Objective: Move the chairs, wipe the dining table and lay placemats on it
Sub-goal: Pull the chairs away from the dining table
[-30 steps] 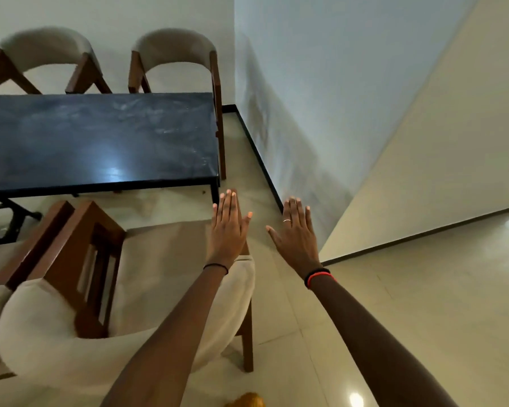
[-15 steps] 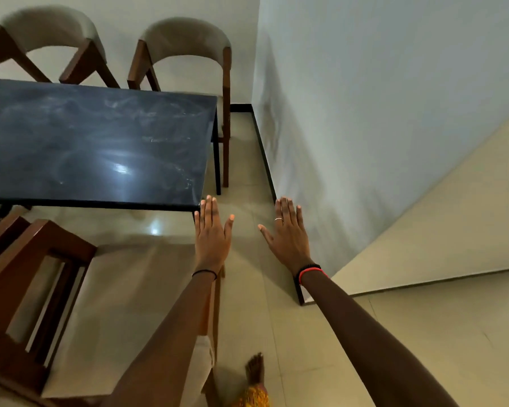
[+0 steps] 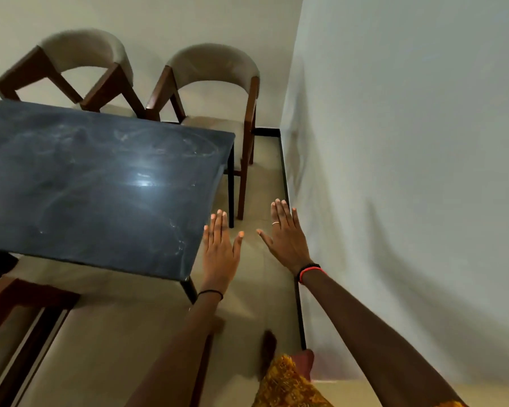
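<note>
With the near chair slipped to the lower left since a moment ago, left hand and right hand are held flat, empty, beside the seemingly unwiped dining table.

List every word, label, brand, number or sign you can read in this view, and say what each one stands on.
None: no readable text anywhere in this view.
Dark stone-look rectangular tabletop: only pale smears and a light glare, no lettering.
Two beige-cushioned wooden chairs: no labels or brand marks visible.
Plain white walls: no signs.
Open left hand and open right hand: bare, holding nothing printed.
</note>
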